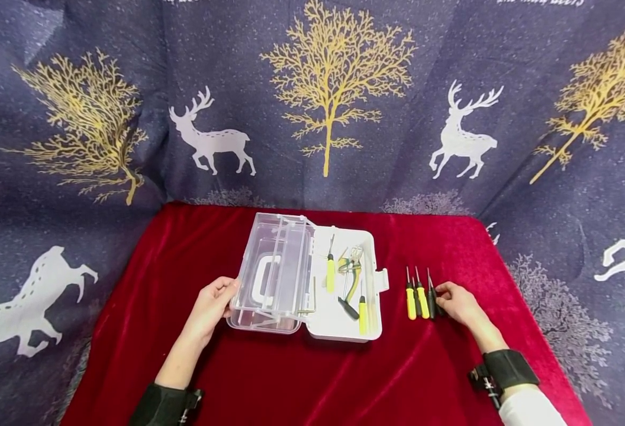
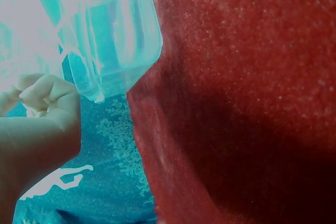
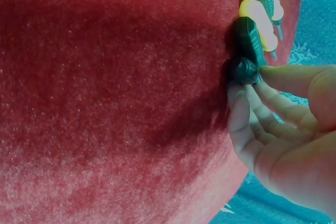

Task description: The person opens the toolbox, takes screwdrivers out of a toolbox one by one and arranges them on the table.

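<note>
A clear plastic lid [image 1: 290, 296] of a white toolbox [image 1: 324, 326] lies swung over to the left, its edge pinched by my left hand [image 1: 213, 300]. In the left wrist view, the fingers are curled beside the see-through lid [image 2: 118, 40]. To the right of the box, my right hand [image 1: 458, 303] pinches a black-handled screwdriver [image 3: 244, 71] at the right end of a row on the cloth. Thumb and fingertips meet around its handle. Beside it lie another black-handled screwdriver [image 1: 432, 303] and yellow-handled screwdrivers [image 1: 422, 303].
Inside the box are pliers [image 1: 352, 287], a small dark-headed hammer [image 1: 348, 308], yellow-handled tools [image 1: 331, 275] and a hex key [image 1: 314, 294]. A latch [image 1: 382, 280] juts from the box's right side. Red cloth [image 1: 387, 373] covers the table; a patterned curtain [image 1: 302, 148] hangs behind.
</note>
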A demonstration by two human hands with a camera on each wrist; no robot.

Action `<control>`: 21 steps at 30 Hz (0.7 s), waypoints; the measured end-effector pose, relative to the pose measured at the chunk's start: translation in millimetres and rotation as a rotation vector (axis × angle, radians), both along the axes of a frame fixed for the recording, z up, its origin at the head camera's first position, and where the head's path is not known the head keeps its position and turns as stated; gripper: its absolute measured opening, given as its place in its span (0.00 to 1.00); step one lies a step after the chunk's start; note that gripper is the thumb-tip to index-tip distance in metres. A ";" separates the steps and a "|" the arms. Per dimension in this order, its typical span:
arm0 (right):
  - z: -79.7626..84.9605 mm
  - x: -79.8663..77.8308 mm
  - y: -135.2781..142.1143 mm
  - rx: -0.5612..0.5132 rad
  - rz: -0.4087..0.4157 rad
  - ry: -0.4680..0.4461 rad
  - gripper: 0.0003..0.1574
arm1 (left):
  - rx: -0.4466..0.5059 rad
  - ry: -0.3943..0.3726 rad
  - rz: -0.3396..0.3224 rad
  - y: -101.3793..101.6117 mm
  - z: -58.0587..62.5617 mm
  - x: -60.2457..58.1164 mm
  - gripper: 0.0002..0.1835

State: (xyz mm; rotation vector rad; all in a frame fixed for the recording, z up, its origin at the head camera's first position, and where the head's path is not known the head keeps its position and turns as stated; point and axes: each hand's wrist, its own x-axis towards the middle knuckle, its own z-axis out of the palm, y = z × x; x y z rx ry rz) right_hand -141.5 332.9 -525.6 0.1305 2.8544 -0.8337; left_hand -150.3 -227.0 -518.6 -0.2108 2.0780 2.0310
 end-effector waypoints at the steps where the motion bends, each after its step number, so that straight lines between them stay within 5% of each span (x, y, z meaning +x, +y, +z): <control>1: -0.5 -0.6 -0.4 0.006 0.004 0.012 0.18 | 0.002 0.001 0.000 -0.1 0.2 -0.1 0.18; 21: -7.8 3.2 -1.3 -0.021 0.018 0.108 0.18 | 0.022 0.001 0.000 -1.7 -0.7 -0.2 0.18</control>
